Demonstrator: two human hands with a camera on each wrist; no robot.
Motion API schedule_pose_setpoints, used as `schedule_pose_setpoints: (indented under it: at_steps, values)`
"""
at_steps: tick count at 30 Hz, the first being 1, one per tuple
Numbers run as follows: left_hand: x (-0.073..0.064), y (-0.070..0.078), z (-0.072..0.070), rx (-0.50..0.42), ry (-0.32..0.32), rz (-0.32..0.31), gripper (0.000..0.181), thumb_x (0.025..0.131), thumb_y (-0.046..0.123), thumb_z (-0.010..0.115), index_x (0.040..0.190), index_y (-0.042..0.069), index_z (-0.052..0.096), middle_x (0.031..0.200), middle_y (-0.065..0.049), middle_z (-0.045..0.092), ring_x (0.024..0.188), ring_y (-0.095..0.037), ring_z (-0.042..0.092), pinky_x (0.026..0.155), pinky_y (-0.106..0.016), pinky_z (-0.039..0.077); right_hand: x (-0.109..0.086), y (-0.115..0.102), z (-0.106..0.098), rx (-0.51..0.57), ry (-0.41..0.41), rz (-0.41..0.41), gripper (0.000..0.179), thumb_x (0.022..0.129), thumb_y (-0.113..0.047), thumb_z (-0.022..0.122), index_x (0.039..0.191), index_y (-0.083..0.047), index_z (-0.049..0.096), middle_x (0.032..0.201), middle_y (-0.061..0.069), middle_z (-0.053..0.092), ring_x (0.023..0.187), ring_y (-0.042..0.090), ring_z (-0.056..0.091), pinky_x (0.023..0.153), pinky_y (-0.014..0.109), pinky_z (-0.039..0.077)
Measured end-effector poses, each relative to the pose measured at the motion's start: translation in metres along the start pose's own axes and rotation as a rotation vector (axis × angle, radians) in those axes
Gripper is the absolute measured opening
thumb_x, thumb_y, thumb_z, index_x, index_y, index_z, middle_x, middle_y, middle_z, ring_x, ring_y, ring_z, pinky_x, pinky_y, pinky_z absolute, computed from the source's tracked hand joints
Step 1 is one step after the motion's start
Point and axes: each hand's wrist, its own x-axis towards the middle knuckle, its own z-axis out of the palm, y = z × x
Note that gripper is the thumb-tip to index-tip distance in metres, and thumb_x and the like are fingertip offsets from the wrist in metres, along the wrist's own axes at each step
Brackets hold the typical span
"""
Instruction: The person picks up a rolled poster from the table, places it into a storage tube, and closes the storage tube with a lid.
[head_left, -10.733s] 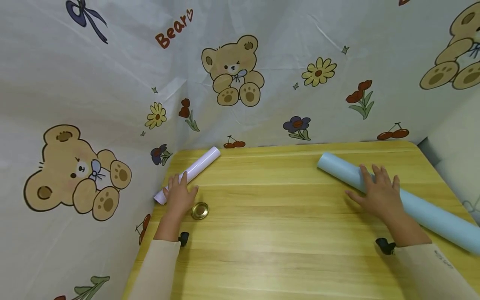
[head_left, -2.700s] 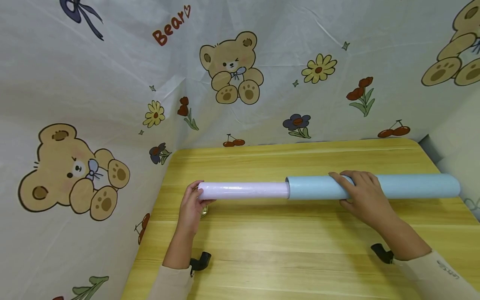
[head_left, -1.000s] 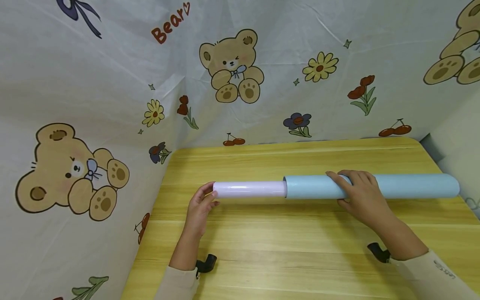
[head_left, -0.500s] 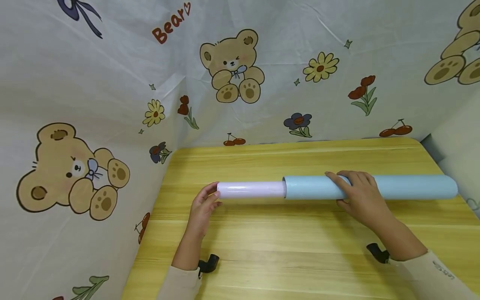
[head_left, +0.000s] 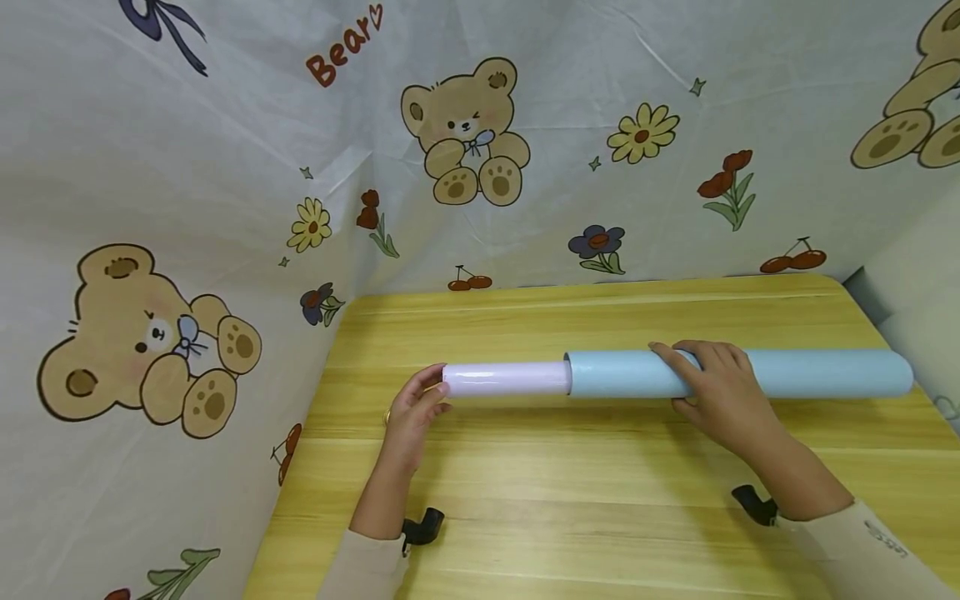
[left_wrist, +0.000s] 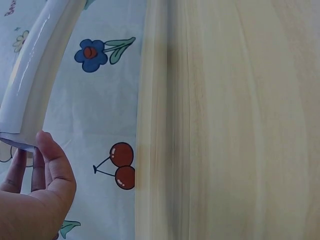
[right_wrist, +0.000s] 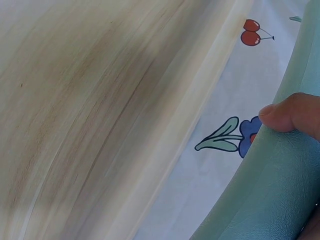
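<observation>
A shiny lilac roll (head_left: 502, 378) and a wider light blue tube (head_left: 825, 372) lie in one level line above the table, the lilac roll's right end inside the blue tube's left mouth. My left hand (head_left: 408, 421) pinches the lilac roll's outer left end; the left wrist view shows the thumb at the rim of the roll (left_wrist: 40, 65) and fingers under its end. From above, my right hand (head_left: 727, 392) grips the blue tube left of its middle. In the right wrist view its thumb (right_wrist: 290, 116) lies across the tube (right_wrist: 275, 185). How far the lilac roll reaches inside is hidden.
Just behind the left hand, the edge of a small brass disc (head_left: 387, 417) peeks out on the wooden table (head_left: 555, 500). A white cloth (head_left: 555, 192) printed with bears and flowers hangs along the back and left sides.
Both tubes lay apart on the table at first, then were lifted and joined end to end. Over the last second my left hand has moved right, sliding the lilac roll deeper into the blue tube.
</observation>
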Motion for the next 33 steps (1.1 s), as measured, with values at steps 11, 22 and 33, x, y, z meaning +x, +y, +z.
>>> schedule_pose_setpoints:
  at_steps: [11, 22, 33]
  values:
    - [0.0007, -0.0006, 0.0025, 0.004, -0.001, -0.002, 0.041, 0.098, 0.016, 0.066, 0.136, 0.007, 0.059, 0.132, -0.002, 0.06, 0.11, -0.017, 0.06, 0.088, -0.031, 0.054, 0.0024, -0.0024, -0.0018, -0.003, -0.002, -0.011, 0.096, 0.062, -0.01, 0.096, 0.146, -0.02, 0.05, 0.127, 0.022, 0.056, 0.117, 0.046, 0.052, 0.101, 0.065, 0.035]
    - [0.0014, -0.0015, 0.0037, 0.016, -0.006, -0.003, 0.042, 0.098, 0.019, 0.067, 0.137, 0.008, 0.058, 0.131, -0.002, 0.06, 0.109, -0.016, 0.06, 0.089, -0.031, 0.054, 0.0052, -0.0047, -0.0028, -0.008, -0.017, -0.01, 0.098, 0.062, -0.01, 0.096, 0.147, -0.022, 0.049, 0.129, 0.021, 0.056, 0.12, 0.045, 0.051, 0.104, 0.064, 0.033]
    - [0.0009, -0.0029, 0.0069, 0.019, -0.004, -0.024, 0.04, 0.096, 0.019, 0.068, 0.135, 0.011, 0.061, 0.133, -0.003, 0.06, 0.112, -0.019, 0.059, 0.089, -0.031, 0.054, 0.0062, -0.0043, -0.0015, -0.028, -0.006, -0.024, 0.1, 0.06, -0.011, 0.097, 0.147, -0.022, 0.049, 0.128, 0.02, 0.056, 0.119, 0.044, 0.052, 0.104, 0.063, 0.034]
